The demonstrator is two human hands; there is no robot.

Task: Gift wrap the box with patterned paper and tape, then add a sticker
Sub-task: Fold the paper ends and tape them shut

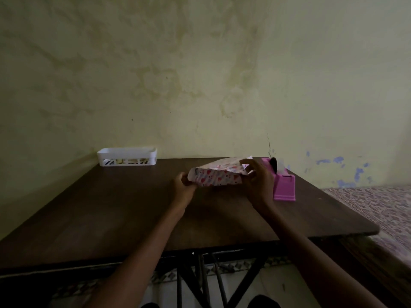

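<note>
A flat box wrapped in white paper with red and pink hearts [216,176] is held slightly tilted just above the dark wooden table [111,207], toward its far right. My left hand [183,185] grips the box's left end. My right hand [258,176] grips the right end, fingers curled over loose paper there. A pink tape dispenser [283,183] stands right beside my right hand, near the table's right edge.
A white slotted plastic basket [127,156] with small items inside sits at the table's far left against the stained wall. A patterned mattress or cloth [378,207] lies beyond the table's right edge. Metal table legs show below the near edge.
</note>
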